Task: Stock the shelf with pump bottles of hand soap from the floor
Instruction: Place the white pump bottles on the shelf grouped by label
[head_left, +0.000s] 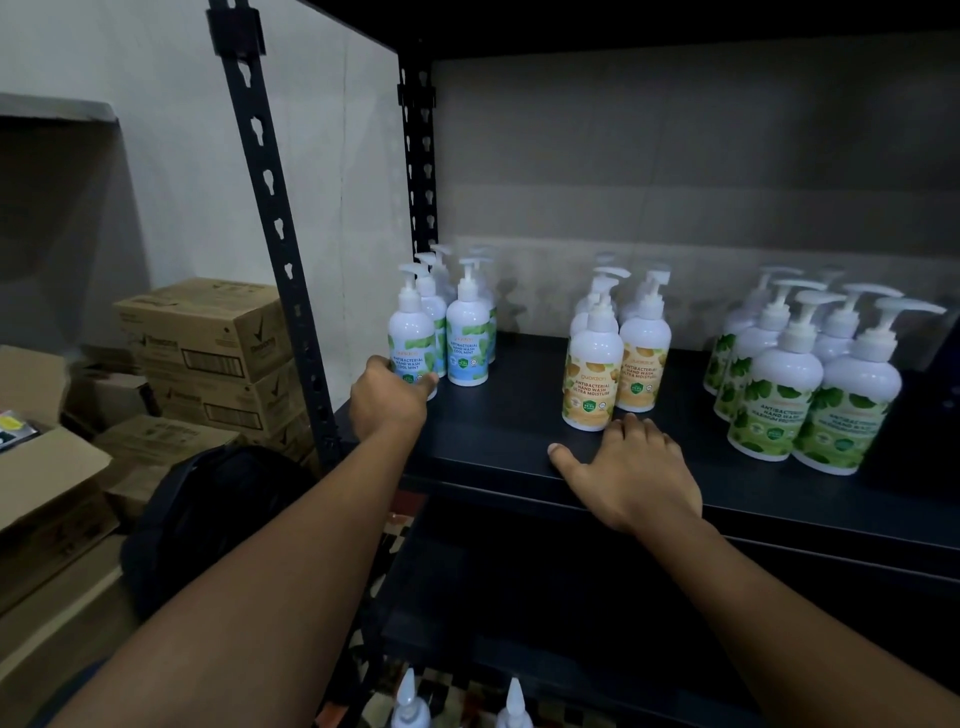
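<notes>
Left hand (388, 402) seems to grip the base of a white blue-labelled pump bottle (412, 332) at the left end of the black metal shelf (498, 415). Right hand (631, 467) lies flat on the shelf, fingers spread, just before the yellow-labelled pump bottles (592, 364). Green-labelled pump bottles (779, 384) stand at the right, and brown cardboard boxes (208, 332) are stacked at the left.

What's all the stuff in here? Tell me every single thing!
blue-label bottles: two in front, more behind; white with blue; shelf, left.
yellow-label bottles: two in front, more behind; white with yellow; shelf, middle.
green-label bottles: two in front, more behind; white with green; shelf, right.
shelf: one, black.
floor bottles: two white pump tops, below the shelf.
cardboard boxes: several, brown, stacked left.
black bag: one, by the post.
left hand: grips the front-left blue-label bottle.
right hand: flat on the shelf.
</notes>
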